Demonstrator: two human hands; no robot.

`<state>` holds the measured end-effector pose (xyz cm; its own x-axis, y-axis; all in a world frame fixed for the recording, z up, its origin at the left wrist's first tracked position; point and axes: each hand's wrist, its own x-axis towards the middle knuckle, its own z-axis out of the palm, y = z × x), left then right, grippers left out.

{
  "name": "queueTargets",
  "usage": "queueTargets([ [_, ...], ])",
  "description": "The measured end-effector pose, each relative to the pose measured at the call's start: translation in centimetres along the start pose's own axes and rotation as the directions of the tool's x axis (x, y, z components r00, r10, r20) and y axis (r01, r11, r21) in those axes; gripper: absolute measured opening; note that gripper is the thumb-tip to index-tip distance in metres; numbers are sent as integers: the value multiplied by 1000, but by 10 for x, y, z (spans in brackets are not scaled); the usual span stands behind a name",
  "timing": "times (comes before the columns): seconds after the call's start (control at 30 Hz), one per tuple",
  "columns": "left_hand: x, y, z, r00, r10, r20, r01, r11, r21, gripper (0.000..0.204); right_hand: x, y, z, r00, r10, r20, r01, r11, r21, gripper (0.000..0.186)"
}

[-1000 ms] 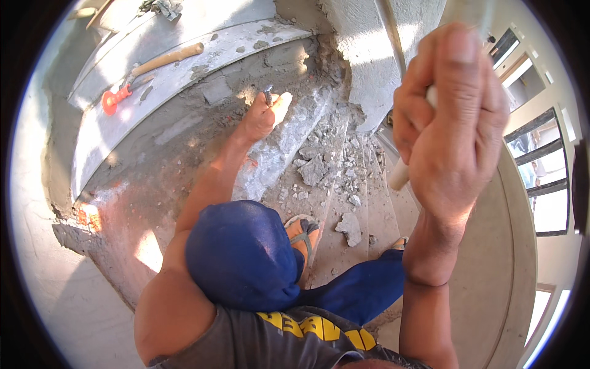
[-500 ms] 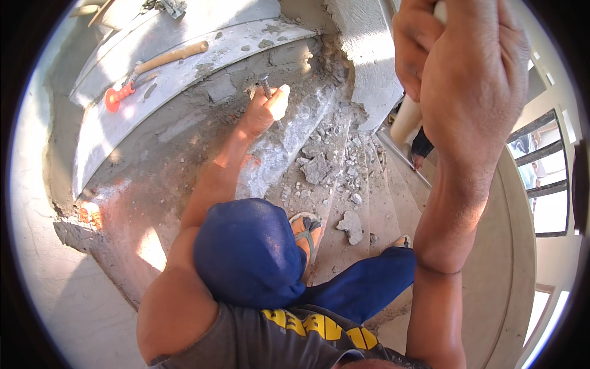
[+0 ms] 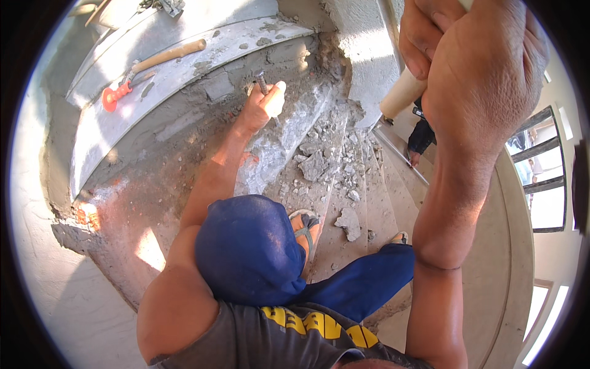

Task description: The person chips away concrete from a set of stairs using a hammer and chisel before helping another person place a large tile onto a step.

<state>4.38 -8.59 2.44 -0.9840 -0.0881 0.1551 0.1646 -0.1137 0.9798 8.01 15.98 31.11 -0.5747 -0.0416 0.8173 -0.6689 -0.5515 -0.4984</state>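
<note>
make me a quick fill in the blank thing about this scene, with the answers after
The person's left hand grips a slim grey metal rod, while the ____ hand grips a pale cylindrical handle.
The loose cloth trousers are ____.
A flat grey rubble chunk lies ____ the two sandalled feet.

Missing words: right; blue; between.

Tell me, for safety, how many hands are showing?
3: left hand around a metal rod, right hand gripping a pale handle, another person's hand below a dark sleeve. More may be hidden.
</note>
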Motion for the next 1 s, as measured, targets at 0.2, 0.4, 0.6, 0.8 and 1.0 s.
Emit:
queueTargets([
  [0.2, 3, -3, 1, 998, 55, 23, -58, 988, 143, 50, -85, 84, -62, 745, 534, 400, 139, 462, -876, 40],
  [0.4, -6, 8, -2, 999, -5, -41, 7, 998, 59, 49, -31, 28, -20, 974, 65, 219, 41, 894, -447, 40],
  [0.6, 1, -2, 4, 999, 53, 1, -52, 985, 162, 50, -73, 72, -48, 893, 327, 311, -49, 755, -654, 39],
  [0.8, -5, 2, 4, 998, 55, 13, -56, 991, 121, 44, -63, 42, -49, 862, 414, 292, -35, 623, -781, 41],
  [1.0, -10, 14, 13, 999, 33, -15, -31, 992, 125, 44, -45, 38, -25, 983, 32, 181, 37, 931, -364, 38],
])
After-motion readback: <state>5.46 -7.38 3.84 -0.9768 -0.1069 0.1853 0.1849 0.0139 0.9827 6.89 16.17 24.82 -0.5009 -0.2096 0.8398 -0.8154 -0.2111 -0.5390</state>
